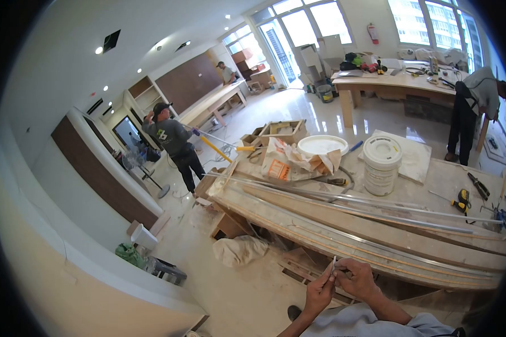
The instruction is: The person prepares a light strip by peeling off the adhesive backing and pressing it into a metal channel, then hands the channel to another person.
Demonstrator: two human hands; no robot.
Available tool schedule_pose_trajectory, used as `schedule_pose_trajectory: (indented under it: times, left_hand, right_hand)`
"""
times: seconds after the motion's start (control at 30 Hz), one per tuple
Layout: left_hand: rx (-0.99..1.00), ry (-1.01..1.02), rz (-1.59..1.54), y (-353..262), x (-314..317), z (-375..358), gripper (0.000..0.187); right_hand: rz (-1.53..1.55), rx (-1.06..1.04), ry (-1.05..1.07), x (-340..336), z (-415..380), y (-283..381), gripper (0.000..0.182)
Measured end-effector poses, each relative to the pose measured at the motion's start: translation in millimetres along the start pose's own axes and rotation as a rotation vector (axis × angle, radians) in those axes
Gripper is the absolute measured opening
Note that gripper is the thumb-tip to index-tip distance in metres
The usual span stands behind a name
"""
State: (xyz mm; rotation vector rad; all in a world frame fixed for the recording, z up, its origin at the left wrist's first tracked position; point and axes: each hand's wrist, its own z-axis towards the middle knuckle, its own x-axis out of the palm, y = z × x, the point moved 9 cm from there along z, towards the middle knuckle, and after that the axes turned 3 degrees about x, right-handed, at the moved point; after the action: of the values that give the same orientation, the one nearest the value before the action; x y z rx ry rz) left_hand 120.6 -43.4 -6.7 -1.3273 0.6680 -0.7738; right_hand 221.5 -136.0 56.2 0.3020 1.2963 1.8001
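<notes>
My left hand point(319, 289) and my right hand point(356, 279) are close together in front of the workbench's near edge. Their fingertips meet in a pinch around a small, thin, whitish piece point(334, 262), which points upward. Its kind is too small to make out. Just beyond my hands lies the cluttered workbench point(388, 247), with long metal strips point(343, 202) along it. Farther back on it stand a white lidded bucket point(382, 163) and a torn paper bag point(281, 163). A yellow-black screwdriver point(461, 202) and pliers point(478, 185) lie at the right.
A person point(171, 143) stands at the left, holding a long pole. Another person point(478, 109) bends over at the right, and a third point(226, 73) is by a far bench. A second table point(399, 83) bears tools. A cloth sack point(240, 251) lies below the workbench.
</notes>
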Motion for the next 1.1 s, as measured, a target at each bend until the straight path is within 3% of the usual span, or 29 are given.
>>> schedule_pose_trajectory:
  times: [0.07, 0.27, 0.33, 0.4, 0.77, 1.1]
  left_hand:
    - [0.013, -0.011, -0.006, 3.4, -0.2, -0.5, 0.041]
    - [0.019, -0.074, 0.037, 2.3, -1.8, -1.4, 0.041]
    - [0.036, -0.097, 0.075, 0.2, -3.1, -1.7, 0.041]
    - [-0.058, -0.080, -0.155, 8.1, 0.3, -1.8, 0.040]
    - [-0.027, -0.088, -0.110, 15.3, -6.0, -3.4, 0.040]
    - [-0.060, -0.098, -0.109, 26.9, -7.6, -7.2, 0.042]
  right_hand:
    - [0.034, 0.100, 0.048, 1.7, 2.2, -2.7, 0.019]
    - [0.044, 0.121, 0.031, 1.6, 2.1, -4.5, 0.020]
    - [0.040, 0.122, 0.014, 5.4, -0.6, -11.0, 0.021]
    - [0.034, 0.124, -0.008, 6.0, -0.9, -11.8, 0.023]
    - [0.012, -0.018, -0.022, 10.0, 2.0, -0.7, 0.023]
    - [0.065, 0.053, 0.075, 19.8, -2.5, -21.2, 0.026]
